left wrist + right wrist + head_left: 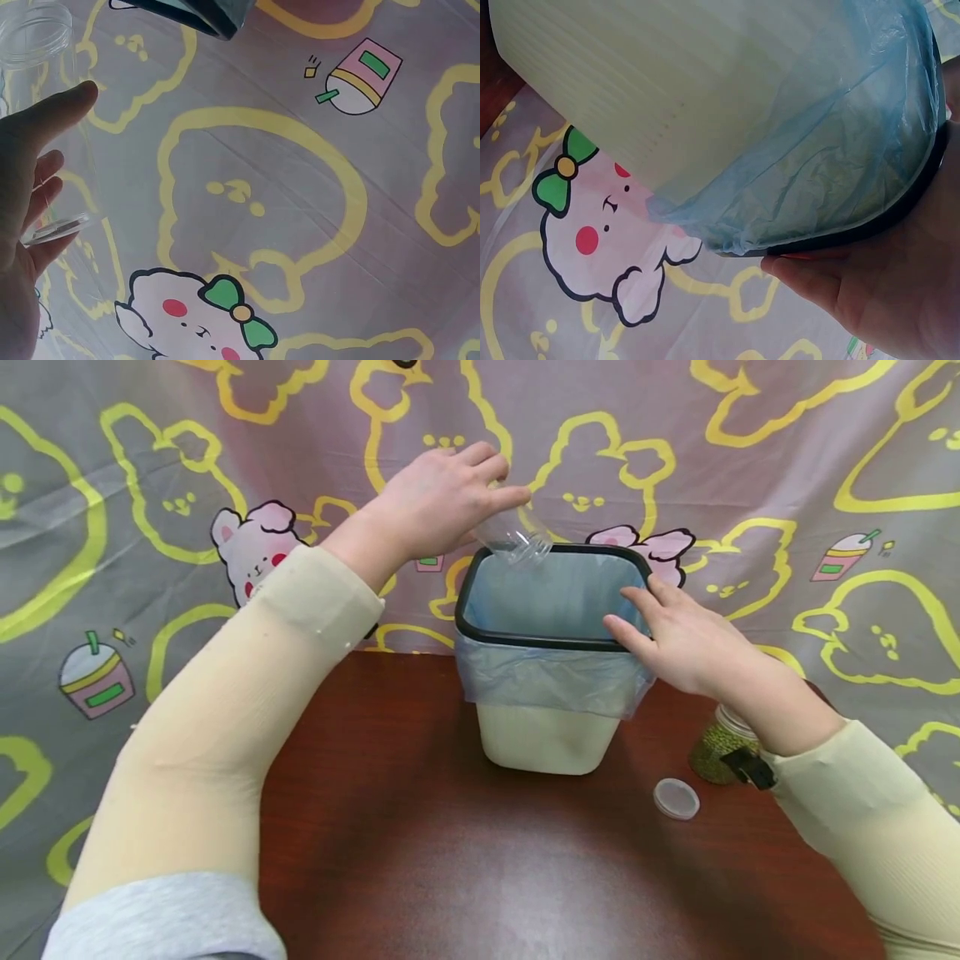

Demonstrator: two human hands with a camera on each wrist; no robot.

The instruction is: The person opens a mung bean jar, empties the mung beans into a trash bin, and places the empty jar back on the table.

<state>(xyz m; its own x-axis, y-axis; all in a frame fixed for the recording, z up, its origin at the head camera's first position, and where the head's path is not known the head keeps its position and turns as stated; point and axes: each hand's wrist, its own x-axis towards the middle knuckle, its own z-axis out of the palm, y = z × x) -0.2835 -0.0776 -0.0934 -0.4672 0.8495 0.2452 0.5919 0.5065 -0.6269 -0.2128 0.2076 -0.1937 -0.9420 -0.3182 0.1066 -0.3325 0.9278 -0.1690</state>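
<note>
My left hand (450,497) grips a clear plastic jar (517,539), tilted mouth-down over the near-left part of a bin's opening. In the left wrist view the see-through jar (52,142) shows its threaded mouth, with fingers curled round its body; I see no contents in it. The pale bin (547,735) has a black rim (540,642) and a blue liner bag (547,672) folded over its outside. On the bin's right rim rests my right hand (686,635), fingers fairly straight and thumb over the opening. The right wrist view shows that hand (885,292) against the rim.
A jar of green beans (716,747) stands right of the bin, partly hidden by my right forearm. In front of it a round translucent lid (677,799) lies on the dark red-brown table (450,868). A patterned cloth (300,452) hangs behind.
</note>
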